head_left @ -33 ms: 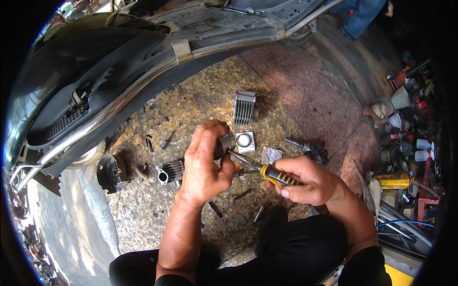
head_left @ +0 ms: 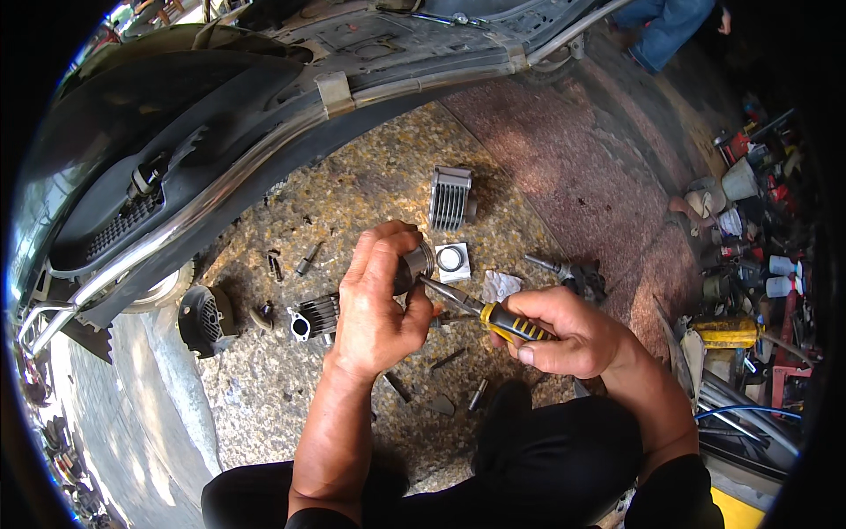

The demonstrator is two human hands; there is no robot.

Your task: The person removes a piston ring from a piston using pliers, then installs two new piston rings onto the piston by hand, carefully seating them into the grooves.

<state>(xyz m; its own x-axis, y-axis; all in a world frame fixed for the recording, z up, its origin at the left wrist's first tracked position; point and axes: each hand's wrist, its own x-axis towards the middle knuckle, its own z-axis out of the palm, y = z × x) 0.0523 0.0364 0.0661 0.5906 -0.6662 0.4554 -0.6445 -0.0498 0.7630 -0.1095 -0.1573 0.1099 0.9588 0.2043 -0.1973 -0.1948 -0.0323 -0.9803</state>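
My left hand (head_left: pixel 374 304) is shut on a small round metal part (head_left: pixel 414 263), held up over the speckled stone floor (head_left: pixel 370 189). My right hand (head_left: pixel 564 331) grips a screwdriver (head_left: pixel 507 323) with a yellow and black handle. Its shaft runs up and left, and the tip touches the round part at my left fingers. Just beyond the part lies a pale square piece with a ring on it (head_left: pixel 451 261). A finned grey engine piece (head_left: pixel 315 316) lies on the floor left of my left hand.
A finned metal cylinder (head_left: pixel 449 198) stands farther out. A scooter body with a chrome rail (head_left: pixel 264 145) arches across the top left. A black round cover (head_left: pixel 204 319), loose bolts (head_left: pixel 308 257), a crumpled rag (head_left: pixel 502 285) and a dark tool (head_left: pixel 573 273) lie around. Bottles and cans (head_left: pixel 749 256) crowd the right. Another person's legs in jeans (head_left: pixel 670 31) show at the top.
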